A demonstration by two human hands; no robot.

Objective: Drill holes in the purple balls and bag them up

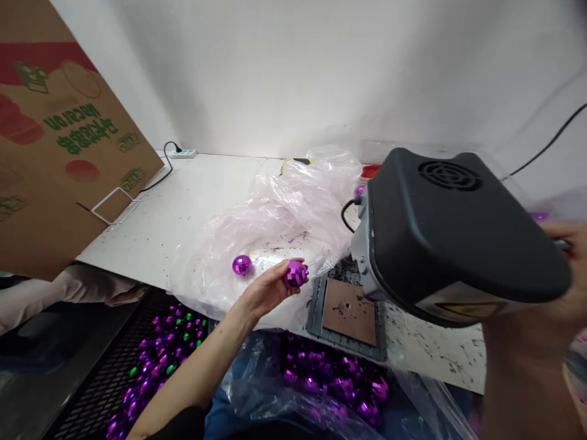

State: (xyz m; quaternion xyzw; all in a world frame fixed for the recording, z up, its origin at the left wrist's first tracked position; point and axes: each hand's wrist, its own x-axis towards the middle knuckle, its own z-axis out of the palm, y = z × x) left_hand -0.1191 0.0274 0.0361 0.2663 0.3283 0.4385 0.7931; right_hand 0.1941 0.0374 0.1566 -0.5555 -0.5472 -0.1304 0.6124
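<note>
My left hand (275, 284) has its fingers closed round a shiny purple mirrored ball (296, 274), held above the plastic sheet. Another such purple ball (241, 265) lies on the clear plastic bag (215, 244), left of that hand. At the right, my right hand (571, 235) is partly hidden behind a black-housed machine (458, 232); its fingers are wrapped round a handle at the machine's side, of which only a dark metal bit shows. Below the machine head sits a brown square plate (351, 311) with a small hole, on a grey metal base (316, 318).
Many purple balls fill a plastic-lined container (334, 379) below the table edge. A black mesh crate (105, 354) holds purple and green balls. A printed cardboard box (68, 140) stands left. A power strip (183, 154) lies by the wall. Dark flakes litter the white table (431, 342).
</note>
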